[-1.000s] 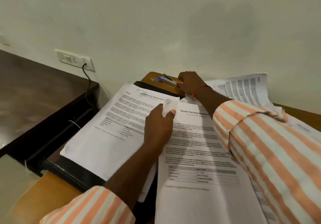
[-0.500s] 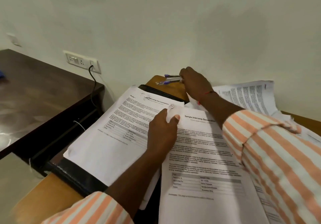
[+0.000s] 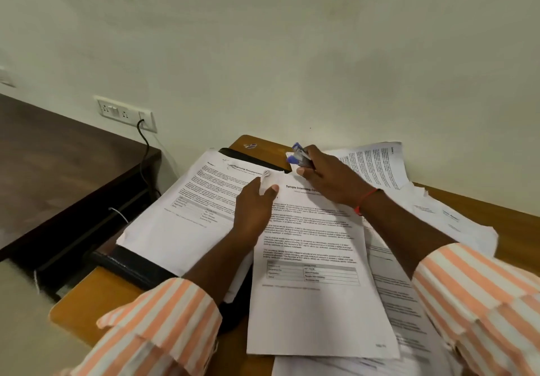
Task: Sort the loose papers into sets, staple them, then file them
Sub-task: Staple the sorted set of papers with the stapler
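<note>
My left hand [image 3: 253, 209] pinches the upper left corner of a printed paper set [image 3: 314, 273] lying in front of me, the corner bent up between thumb and fingers. My right hand [image 3: 327, 177] grips a small blue and silver stapler [image 3: 297, 156] and holds it just above the top edge of that set. To the left, another printed sheet [image 3: 181, 215] lies on an open black file folder [image 3: 128, 264]. More loose papers [image 3: 377, 165] spread to the right, partly under my right arm.
The wooden table [image 3: 87, 297] stands against a pale wall. A dark brown desk [image 3: 58, 168] adjoins on the left, with a wall socket [image 3: 124, 113] and a black cable [image 3: 144, 153] above it. A small sticker [image 3: 250, 145] sits at the table's far corner.
My right hand picked the stapler up from the table's far edge and brought it back toward the held corner. My left hand kept its pinch on the corner.
</note>
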Available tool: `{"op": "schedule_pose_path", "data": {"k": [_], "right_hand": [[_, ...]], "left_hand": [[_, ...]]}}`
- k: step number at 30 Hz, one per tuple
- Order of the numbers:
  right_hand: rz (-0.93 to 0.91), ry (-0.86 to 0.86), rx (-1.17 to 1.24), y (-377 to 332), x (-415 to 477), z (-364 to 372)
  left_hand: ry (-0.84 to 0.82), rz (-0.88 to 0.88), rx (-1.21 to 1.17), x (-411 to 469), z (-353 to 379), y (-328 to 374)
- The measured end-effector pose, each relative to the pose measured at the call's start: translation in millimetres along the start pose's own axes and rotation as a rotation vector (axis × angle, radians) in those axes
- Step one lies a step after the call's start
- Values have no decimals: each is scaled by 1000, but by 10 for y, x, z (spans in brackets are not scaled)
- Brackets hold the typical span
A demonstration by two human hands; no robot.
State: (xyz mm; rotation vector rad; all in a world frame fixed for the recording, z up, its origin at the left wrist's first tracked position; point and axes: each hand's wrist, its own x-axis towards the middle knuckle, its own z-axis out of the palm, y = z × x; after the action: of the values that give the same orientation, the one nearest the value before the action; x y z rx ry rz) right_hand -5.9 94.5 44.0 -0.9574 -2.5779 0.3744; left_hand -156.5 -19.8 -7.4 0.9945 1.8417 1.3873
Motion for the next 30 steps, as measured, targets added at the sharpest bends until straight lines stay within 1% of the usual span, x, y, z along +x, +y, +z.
{"op": "schedule_pose_path", "data": {"k": [2, 8, 14, 18, 24, 30], "right_hand": [[13, -90, -162, 20, -37, -138], [-144, -174, -484, -31, 22, -350], [-252, -227, -679, -139, 141, -369], [-313, -260, -717, -180, 191, -375], [-335, -308, -705, -206, 260, -372], [-347, -363, -688, -313, 236, -443]], "left_hand": [[-5, 28, -23, -44, -20, 45], [19, 135, 23, -53, 17, -31], [-11, 213, 37, -89, 13, 21], [-15, 231, 49, -103, 21, 11], [-26, 221, 84, -119, 32, 36], [-32, 223, 65, -127, 30, 37]]}}
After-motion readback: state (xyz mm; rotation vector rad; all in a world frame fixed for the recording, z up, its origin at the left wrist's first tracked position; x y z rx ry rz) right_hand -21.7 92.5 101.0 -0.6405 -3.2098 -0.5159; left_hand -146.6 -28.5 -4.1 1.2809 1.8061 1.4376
